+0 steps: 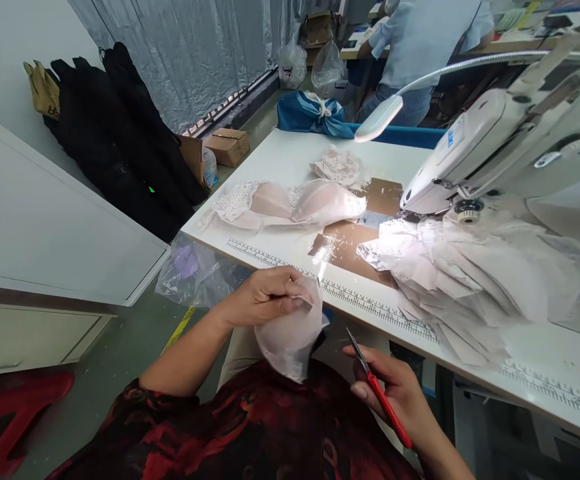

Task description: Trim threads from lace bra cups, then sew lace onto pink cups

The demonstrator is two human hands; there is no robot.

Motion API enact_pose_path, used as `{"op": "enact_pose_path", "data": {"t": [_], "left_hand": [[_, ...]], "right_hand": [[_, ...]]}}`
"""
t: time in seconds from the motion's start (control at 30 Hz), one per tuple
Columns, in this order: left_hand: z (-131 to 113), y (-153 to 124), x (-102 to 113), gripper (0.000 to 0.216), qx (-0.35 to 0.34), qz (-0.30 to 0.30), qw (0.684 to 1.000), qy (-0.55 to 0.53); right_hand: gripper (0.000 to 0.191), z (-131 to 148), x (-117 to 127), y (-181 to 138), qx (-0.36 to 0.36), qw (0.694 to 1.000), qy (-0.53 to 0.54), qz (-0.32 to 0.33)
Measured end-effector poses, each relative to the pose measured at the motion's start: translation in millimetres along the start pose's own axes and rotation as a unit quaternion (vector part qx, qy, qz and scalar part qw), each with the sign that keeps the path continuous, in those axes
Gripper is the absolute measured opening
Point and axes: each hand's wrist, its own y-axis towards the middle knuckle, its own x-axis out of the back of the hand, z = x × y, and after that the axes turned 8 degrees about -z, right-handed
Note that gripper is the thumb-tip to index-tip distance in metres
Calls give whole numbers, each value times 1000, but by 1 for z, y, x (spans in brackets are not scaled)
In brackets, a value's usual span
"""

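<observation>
My left hand (269,297) pinches a pale pink, sheer bra cup (290,337) by its upper edge, in front of the table's near edge. The cup hangs down over my lap. In my right hand (395,383) lies a pair of small red-handled scissors (383,403), its dark pointed blades tilted up and left, apart from the cup. On the table beyond my left hand is a bra (295,202) with pale padded cups and white lace. A thick stack of sheer pale fabric pieces (470,273) spreads by the sewing machine, partly hanging over the front edge.
A white sewing machine (470,147) and a lamp (380,119) stand over the table (265,157), which has a printed ruler along its front. Crumpled lace (340,167) and a blue bundle (310,113) lie behind. Cardboard boxes (227,147) sit left; a person (420,53) works beyond.
</observation>
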Motion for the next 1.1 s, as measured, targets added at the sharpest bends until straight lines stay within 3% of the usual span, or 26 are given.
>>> {"op": "enact_pose_path", "data": {"t": [0.13,0.4,1.1], "left_hand": [[-2,-10,6,20,71,105,991,-34],[3,-35,-6,21,132,137,979,-68],[9,-39,-18,22,105,150,980,-74]], "right_hand": [[27,7,-3,9,-43,996,20,74],[29,10,-6,12,-122,975,38,179],[25,19,-14,21,-139,971,17,195]]}}
